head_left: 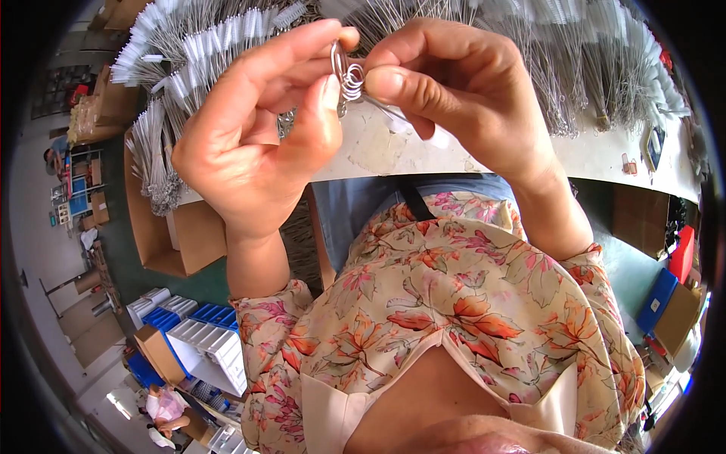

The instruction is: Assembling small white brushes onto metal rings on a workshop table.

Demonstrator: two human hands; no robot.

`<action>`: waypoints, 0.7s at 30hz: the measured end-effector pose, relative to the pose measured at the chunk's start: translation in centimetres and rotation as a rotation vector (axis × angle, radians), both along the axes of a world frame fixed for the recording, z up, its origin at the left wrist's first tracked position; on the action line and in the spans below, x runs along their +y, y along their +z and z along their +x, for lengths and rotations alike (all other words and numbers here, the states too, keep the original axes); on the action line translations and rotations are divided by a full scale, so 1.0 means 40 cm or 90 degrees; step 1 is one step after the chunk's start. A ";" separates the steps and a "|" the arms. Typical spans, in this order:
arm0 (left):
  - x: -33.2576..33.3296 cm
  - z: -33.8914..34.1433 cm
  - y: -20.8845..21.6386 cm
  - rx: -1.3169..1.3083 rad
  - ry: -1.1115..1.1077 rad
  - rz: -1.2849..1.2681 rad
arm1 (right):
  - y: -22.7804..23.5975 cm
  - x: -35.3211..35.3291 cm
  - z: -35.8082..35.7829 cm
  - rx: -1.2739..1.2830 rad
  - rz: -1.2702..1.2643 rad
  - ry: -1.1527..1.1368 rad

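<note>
Above the table's near edge my left hand holds up a metal wire ring between thumb and index finger. My right hand pinches several small wire loops right beside it; they sit against or on the ring, I cannot tell which. Thin wire stems run from the loops beneath my right fingers, and their far ends are hidden. Behind both hands lie bundles of thin wire brushes with white bristles.
The white tabletop carries more wire brushes at the far right and a small clip-like piece. An open cardboard box stands below at left, near white and blue bins. Another person is at lower left.
</note>
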State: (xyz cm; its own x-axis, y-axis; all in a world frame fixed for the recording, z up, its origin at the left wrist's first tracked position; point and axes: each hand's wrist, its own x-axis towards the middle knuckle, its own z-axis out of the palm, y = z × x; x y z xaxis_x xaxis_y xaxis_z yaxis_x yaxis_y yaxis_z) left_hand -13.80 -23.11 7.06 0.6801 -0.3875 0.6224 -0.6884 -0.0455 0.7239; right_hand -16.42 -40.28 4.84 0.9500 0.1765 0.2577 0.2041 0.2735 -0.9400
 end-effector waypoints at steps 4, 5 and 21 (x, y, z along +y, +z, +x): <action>0.012 0.030 -0.017 -0.084 -0.033 -0.017 | 0.009 -0.002 -0.008 -0.045 -0.043 -0.050; 0.008 0.023 -0.013 -0.083 -0.033 -0.017 | 0.012 -0.002 -0.007 0.024 0.015 -0.011; -0.017 -0.005 -0.023 -0.083 0.057 -0.023 | 0.047 -0.043 0.018 0.027 -0.019 0.086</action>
State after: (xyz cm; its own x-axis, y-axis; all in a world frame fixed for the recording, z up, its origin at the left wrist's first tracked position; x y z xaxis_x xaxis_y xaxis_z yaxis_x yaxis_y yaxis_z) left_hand -13.99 -23.80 6.15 0.6236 -0.3040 0.7202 -0.7709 -0.0866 0.6310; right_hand -15.72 -42.02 6.71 0.9269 0.3109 0.2104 0.1268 0.2684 -0.9549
